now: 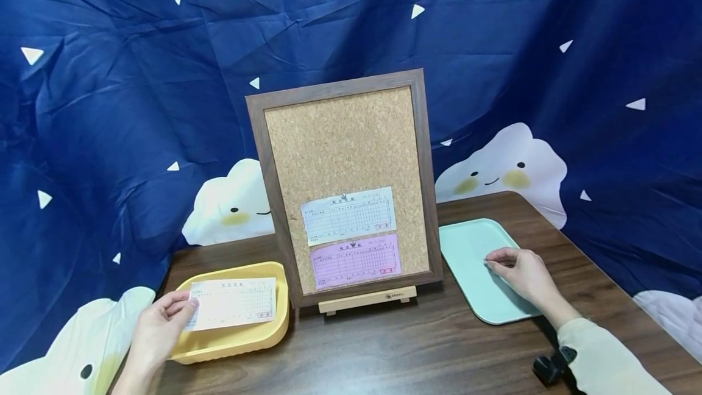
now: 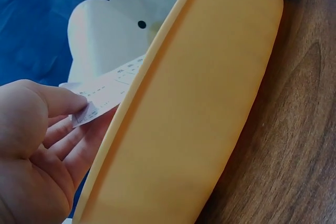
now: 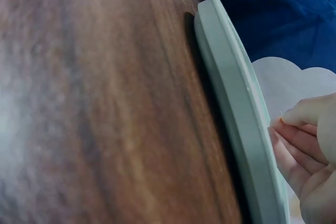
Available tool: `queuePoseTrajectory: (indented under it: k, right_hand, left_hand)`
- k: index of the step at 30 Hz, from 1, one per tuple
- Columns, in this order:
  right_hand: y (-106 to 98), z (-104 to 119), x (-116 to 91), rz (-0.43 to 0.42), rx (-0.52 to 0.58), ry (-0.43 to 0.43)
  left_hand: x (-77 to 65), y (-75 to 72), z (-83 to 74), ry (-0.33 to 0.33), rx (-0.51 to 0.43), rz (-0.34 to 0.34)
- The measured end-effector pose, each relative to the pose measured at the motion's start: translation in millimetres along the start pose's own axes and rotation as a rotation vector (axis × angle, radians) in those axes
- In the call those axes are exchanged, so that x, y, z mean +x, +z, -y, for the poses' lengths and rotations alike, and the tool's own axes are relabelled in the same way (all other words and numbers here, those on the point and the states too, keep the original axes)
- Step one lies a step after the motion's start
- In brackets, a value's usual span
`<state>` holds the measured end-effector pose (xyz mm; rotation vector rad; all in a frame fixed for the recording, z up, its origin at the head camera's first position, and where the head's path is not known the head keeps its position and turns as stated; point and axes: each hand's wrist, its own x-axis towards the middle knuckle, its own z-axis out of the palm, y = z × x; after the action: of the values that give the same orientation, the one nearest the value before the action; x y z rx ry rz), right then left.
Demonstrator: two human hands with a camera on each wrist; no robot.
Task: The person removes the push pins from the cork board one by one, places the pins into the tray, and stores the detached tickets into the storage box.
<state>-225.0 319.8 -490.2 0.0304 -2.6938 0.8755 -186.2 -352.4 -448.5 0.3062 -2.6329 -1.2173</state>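
My left hand (image 1: 161, 327) pinches a white form slip (image 1: 233, 303) by its left end, thumb on top. The slip is held over a yellow bin (image 1: 236, 351), whose outer wall fills much of the left wrist view. Above the mint-green tray (image 1: 466, 249) is my right hand (image 1: 518, 273), its thumb and fingers pinching a tiny pin-like piece (image 3: 281, 113), mostly hidden by the fingertips. Between the hands stands a framed corkboard (image 1: 345, 139). A white-blue slip (image 1: 349, 217) and, below it, a purple slip (image 1: 356, 261) are fixed there, each with a small fastener at its top.
A small wooden stand (image 1: 367, 300) supports the corkboard on the dark wood table (image 1: 351, 352). A blue curtain (image 1: 137, 78) with white clouds hangs behind. Near my right sleeve sits a black device (image 1: 548, 369).
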Motion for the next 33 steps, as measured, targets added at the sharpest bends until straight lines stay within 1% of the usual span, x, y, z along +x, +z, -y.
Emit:
queuePoseTrajectory:
  k: [2,6,9,12,16,19,22,24,27,30,33]
  right_hand:
    - [0.5,-0.4,-0.5,-0.005,-0.005,-0.007]
    - [1.8,-2.1,-1.2,-0.003,-0.010,-0.007]
    - [2.9,-3.5,-1.0,0.003,-0.013,0.003]
    - [3.8,-4.1,-1.1,0.006,-0.017,0.014]
    - [4.0,-4.0,-2.6,0.005,-0.026,0.023]
    - [3.5,-3.8,-4.2,0.002,-0.032,0.028]
    - [3.3,-4.1,-5.3,0.003,-0.025,0.039]
    - [3.2,-4.2,-5.7,0.008,-0.017,0.043]
    - [3.7,-5.5,-6.2,0.008,-0.010,0.045]
    - [4.3,-7.2,-7.0,0.003,-0.011,0.039]
    - [5.1,-8.5,-7.9,-0.009,-0.017,0.030]
  left_hand:
    - [0.6,1.1,-0.2,0.016,0.019,0.010]
    - [1.5,2.6,-1.4,0.063,0.026,0.032]
    - [3.4,3.0,-2.2,0.073,0.035,0.045]
    - [4.0,3.6,-2.9,0.056,0.042,0.053]
    - [3.3,4.8,-3.1,0.012,0.051,0.065]
    - [2.6,5.5,-3.6,0.011,0.075,0.074]
    - [2.7,6.5,-4.1,0.049,0.089,0.076]
    - [3.2,7.2,-3.5,0.086,0.098,0.064]
    - [3.6,8.2,-0.7,0.130,0.085,0.044]
    - [2.8,8.7,2.8,0.149,0.050,0.042]
    - [1.6,8.5,5.0,0.143,0.035,0.032]
